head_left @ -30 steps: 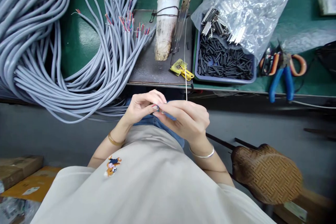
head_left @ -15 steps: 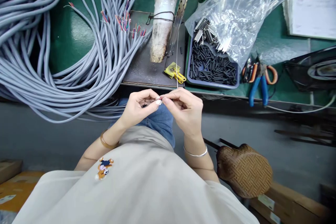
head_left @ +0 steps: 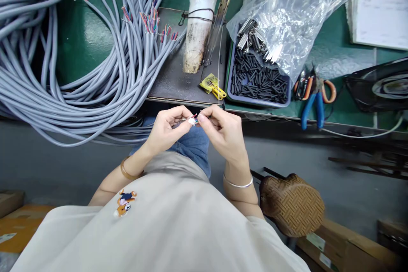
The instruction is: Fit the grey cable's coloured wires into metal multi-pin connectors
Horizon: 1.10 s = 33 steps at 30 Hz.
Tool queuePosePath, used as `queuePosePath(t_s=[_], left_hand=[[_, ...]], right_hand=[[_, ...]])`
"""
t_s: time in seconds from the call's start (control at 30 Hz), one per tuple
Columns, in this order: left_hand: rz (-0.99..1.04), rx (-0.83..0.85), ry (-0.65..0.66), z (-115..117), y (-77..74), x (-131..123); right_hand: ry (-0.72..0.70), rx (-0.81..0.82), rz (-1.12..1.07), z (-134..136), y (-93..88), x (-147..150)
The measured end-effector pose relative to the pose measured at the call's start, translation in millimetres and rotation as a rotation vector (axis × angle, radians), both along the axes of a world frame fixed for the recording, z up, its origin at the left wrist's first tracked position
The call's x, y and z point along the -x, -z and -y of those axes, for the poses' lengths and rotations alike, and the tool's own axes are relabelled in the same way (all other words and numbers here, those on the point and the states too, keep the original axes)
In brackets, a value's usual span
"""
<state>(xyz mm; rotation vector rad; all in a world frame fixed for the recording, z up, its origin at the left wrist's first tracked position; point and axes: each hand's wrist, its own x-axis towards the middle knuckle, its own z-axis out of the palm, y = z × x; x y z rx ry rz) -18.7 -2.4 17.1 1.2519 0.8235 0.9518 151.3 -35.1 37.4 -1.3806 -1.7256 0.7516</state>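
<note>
My left hand (head_left: 170, 129) is closed in a pinch on thin coloured wires (head_left: 195, 117), red and green ones showing at its fingertips. Close beside it, my right hand (head_left: 223, 131) has thumb and forefinger pressed together at the wire ends; what lies between them is too small to make out. Both hands are in front of the bench edge, above my lap. A yellow cutter (head_left: 213, 86), partly wrapped in tape, lies on the dark board (head_left: 167, 80) just beyond them. Gray cables (head_left: 127, 93) with stripped, coloured ends spread at the left.
A blue tray (head_left: 259, 101) holds short black tubes (head_left: 258, 78) and metal connectors (head_left: 251, 36), under a clear plastic bag (head_left: 283, 17). A soldering iron (head_left: 218, 25) hangs beside a white wrapped post (head_left: 197, 38). Blue-handled pliers (head_left: 314, 106) lie at the bench edge; a stool (head_left: 293, 204) stands behind right.
My fingertips have moved slightly apart, and red and green wire ends now show between them. My right hand has shifted a little; the view has moved slightly.
</note>
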Motion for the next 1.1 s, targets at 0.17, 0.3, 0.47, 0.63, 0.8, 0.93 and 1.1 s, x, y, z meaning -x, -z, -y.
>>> queuePosePath(t_s=[0.17,0.3,0.47,0.63,0.8,0.93,1.1], left_hand=[[-0.027,-0.075,-0.009,2.6,-3.2,-0.8],[0.025,-0.123,-0.057,3.5,-5.2,-2.2],[0.038,-0.089,-0.107,1.9,-5.3,-3.7],[0.090,-0.084,-0.076,1.1,-4.3,-6.6],[0.156,0.066,-0.100,0.0,3.7,-5.5],[0.208,0.130,-0.085,-1.3,9.3,-3.4],[0.236,0.117,-0.102,-1.2,8.1,-4.9]], right_hand=[[-0.081,0.102,-0.113,-0.8,1.8,0.6],[0.084,0.052,-0.334,-3.0,5.1,-3.0],[0.153,0.027,-0.244,-3.0,0.5,-4.0],[0.039,-0.004,-0.128,-4.5,-2.8,6.0],[0.010,-0.023,-0.055,-0.6,1.6,6.7],[0.147,-0.167,-0.117,3.2,2.4,-1.4],[0.520,-0.523,-0.231,-7.7,-12.2,-12.9]])
